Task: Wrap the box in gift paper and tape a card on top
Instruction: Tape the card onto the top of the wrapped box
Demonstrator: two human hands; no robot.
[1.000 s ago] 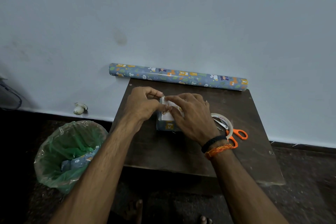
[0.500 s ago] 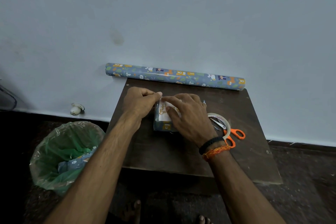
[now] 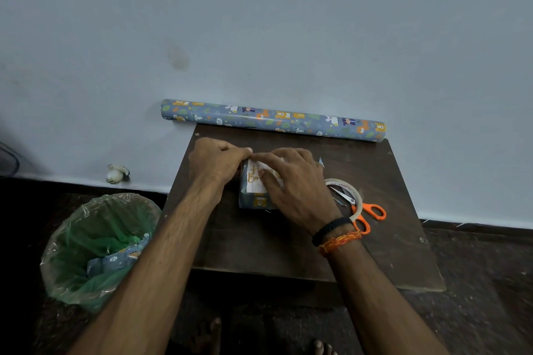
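Card on box mid-table; paper roll behind, scissors right.

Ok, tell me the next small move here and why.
Probably press the tape flat along the card's far edge: both hands, left hand and right hand, meet there atop the wrapped box, fingertips pinched together.

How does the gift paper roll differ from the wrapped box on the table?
The paper roll is a long tube; the wrapped box is short and blocky. The roll lies untouched along the table's far edge by the wall, while the box sits mid-table under both hands. The box carries a white card on top; the roll carries nothing. Both show the same blue animal print.
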